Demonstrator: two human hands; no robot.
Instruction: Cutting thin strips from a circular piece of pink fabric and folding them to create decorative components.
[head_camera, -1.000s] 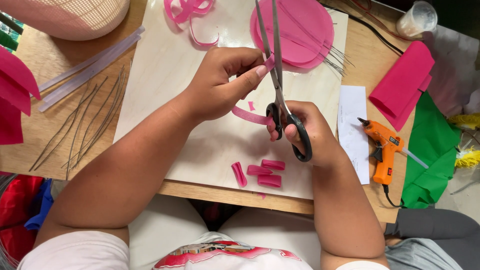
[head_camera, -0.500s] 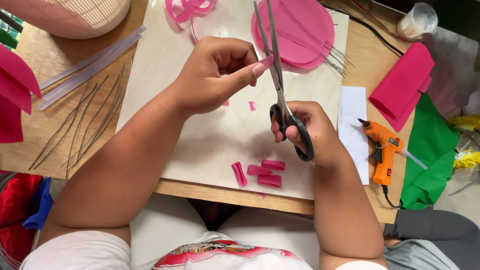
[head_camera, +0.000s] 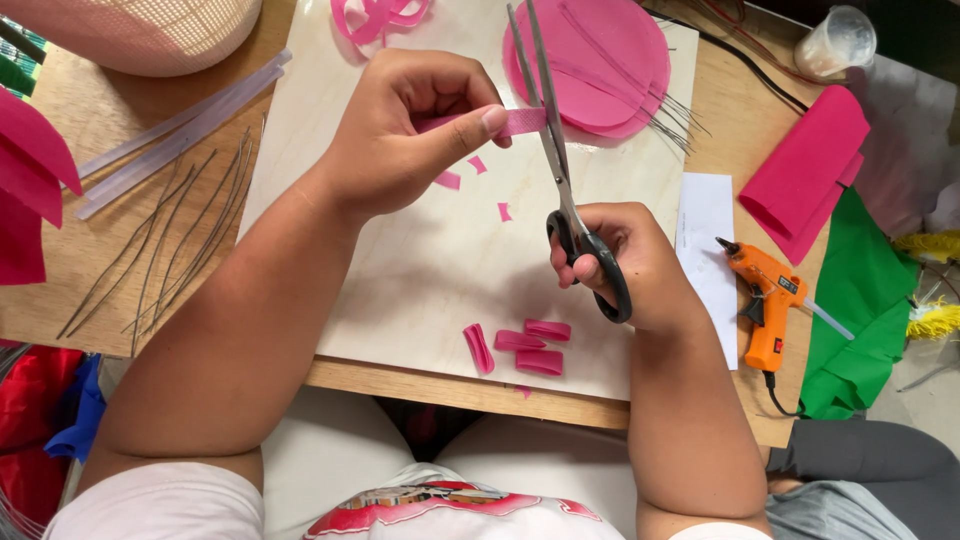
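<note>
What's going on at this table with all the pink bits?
A person is cutting a pink strip. The left hand pinches it, while the right hand works the scissors, blades at the strip's end. Four cut pink pieces lie near the board's front edge. An orange glue gun rests to the right.

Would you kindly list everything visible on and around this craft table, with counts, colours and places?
pink strip: one, pinched by left hand, between the blades
scissors: one, black handles, in right hand
cut pink pieces: four, near board's front edge
pink scraps: about three, under left hand
pale board: one, table centre
pink round sheets: stack, board's far right
wires: several, grey, left of board
clear glue sticks: several, far left
glue gun: one, orange, right
pink folded paper: one, right
green paper: one, far right
plastic cup: one, clear, top right
left hand: grips strip
right hand: fingers in scissors
</note>
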